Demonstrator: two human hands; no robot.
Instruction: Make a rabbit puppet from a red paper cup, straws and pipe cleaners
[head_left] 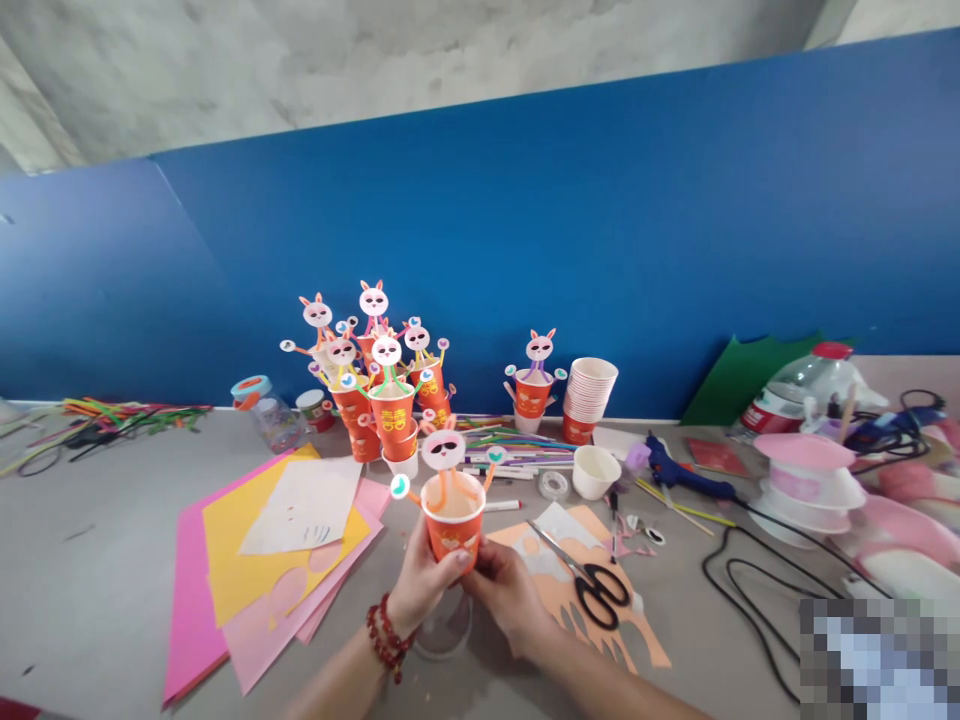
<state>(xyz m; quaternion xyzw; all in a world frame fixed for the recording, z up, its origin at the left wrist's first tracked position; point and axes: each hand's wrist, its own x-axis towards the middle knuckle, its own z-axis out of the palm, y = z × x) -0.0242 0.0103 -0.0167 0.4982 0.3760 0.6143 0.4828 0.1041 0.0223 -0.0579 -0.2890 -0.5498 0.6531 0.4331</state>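
Seen from my remote station through the head camera: nearest, the left hand [427,580], a red bead bracelet [388,640] at its wrist, holds a red-orange paper cup [442,535] upright above the table, fingers wrapped round its side and thumb across its front. The right hand [510,588] is drawn narrow at the cup's lower right; I cannot tell whether its fingers grip it. A rabbit head [444,449] rises from the cup, with a round-ended arm to each side. To the right, I see black-handled scissors [576,568] lying on cut peach paper [559,590]; to the left, overlapping coloured sheets [191,580]. Beyond are a white cup [596,474] and a blue glue gun [679,474]. Farther back stand similar rabbit cups [392,405] and a stack of cups [590,400], before a blue panel [525,230].
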